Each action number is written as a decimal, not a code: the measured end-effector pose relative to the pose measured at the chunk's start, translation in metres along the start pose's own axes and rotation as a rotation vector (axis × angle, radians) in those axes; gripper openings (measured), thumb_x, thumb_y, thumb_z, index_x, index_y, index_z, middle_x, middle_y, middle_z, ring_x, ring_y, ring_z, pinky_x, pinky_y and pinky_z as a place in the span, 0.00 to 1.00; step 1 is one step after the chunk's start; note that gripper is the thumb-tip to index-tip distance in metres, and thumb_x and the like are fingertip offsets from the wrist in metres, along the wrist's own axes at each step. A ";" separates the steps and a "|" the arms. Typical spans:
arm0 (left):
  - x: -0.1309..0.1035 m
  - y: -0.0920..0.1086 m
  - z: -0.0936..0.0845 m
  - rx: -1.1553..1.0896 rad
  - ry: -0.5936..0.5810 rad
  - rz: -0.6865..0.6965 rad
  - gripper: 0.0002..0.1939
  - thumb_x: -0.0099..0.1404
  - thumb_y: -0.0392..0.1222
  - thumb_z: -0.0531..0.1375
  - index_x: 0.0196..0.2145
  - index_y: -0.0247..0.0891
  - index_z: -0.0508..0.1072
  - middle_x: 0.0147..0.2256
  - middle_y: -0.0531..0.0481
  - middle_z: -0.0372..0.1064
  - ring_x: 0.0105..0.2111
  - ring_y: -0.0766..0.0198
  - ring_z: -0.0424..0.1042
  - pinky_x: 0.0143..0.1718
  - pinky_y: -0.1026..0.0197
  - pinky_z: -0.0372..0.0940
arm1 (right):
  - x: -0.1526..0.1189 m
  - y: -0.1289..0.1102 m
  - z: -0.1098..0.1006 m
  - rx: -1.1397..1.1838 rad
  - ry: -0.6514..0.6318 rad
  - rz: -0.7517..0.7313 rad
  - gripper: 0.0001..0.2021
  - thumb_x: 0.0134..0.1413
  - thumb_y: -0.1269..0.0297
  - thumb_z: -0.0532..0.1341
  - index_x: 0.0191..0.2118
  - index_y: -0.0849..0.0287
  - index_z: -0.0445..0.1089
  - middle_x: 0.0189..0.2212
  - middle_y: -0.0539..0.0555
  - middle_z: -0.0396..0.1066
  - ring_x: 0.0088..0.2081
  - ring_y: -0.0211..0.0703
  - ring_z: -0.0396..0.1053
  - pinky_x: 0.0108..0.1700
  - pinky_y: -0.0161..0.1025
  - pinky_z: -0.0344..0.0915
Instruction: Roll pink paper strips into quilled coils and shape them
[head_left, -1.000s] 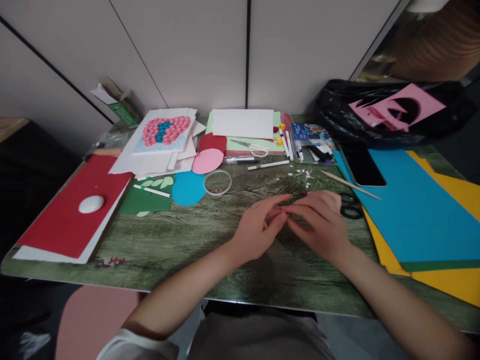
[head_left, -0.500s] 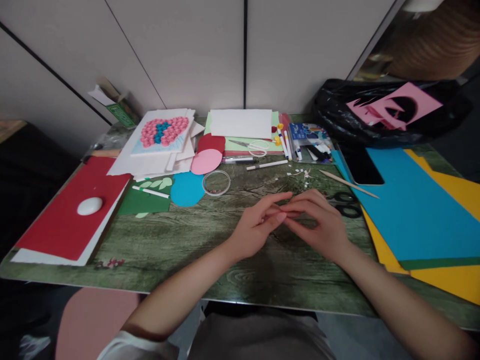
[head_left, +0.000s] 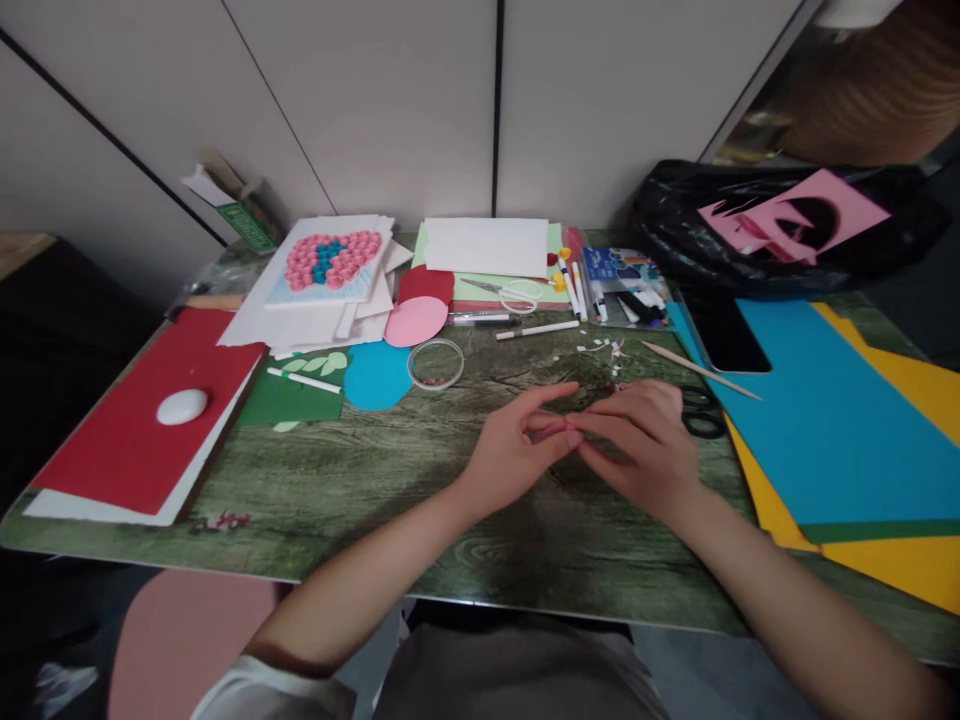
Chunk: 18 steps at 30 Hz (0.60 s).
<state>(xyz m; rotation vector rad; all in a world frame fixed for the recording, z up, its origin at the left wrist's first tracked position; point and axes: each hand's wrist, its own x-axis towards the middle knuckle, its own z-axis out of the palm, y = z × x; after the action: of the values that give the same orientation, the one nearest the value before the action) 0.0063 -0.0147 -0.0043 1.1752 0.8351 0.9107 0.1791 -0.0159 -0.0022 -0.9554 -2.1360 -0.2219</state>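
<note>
The left hand (head_left: 506, 455) and right hand (head_left: 645, 445) meet over the table (head_left: 337, 480), thumbs and fingers closed on what looks like a pink piece (head_left: 568, 425), mostly hidden between them. Scissors (head_left: 703, 424) lie just beside the right hand; scraps (head_left: 616, 350) and a stick (head_left: 701, 370) lie beyond it.

Grey wall panels (head_left: 390, 110) with dark seams (head_left: 496, 110) stand beyond a green wood-grain table (head_left: 390, 500); a pink seat (head_left: 184, 635) sits near left, grey floor (head_left: 697, 660) near right, under dim light.
</note>
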 end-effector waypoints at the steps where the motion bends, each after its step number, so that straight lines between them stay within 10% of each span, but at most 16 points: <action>1: 0.000 -0.001 0.000 0.012 0.002 0.009 0.26 0.56 0.45 0.63 0.52 0.40 0.66 0.31 0.49 0.74 0.32 0.63 0.72 0.35 0.60 0.66 | 0.000 0.000 0.000 -0.011 -0.005 -0.009 0.12 0.44 0.70 0.66 0.37 0.54 0.69 0.30 0.50 0.71 0.33 0.42 0.65 0.41 0.47 0.61; 18: 0.002 0.005 -0.004 -0.225 -0.120 -0.060 0.25 0.59 0.41 0.61 0.54 0.44 0.63 0.30 0.52 0.72 0.31 0.67 0.69 0.31 0.65 0.60 | 0.004 -0.005 0.002 0.245 -0.040 0.173 0.08 0.47 0.72 0.64 0.35 0.56 0.70 0.31 0.52 0.69 0.33 0.41 0.66 0.36 0.43 0.61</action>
<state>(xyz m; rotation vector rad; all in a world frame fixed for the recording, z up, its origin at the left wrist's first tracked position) 0.0027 -0.0109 -0.0004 0.9939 0.6490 0.8526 0.1727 -0.0158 -0.0002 -0.9980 -2.0452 0.1431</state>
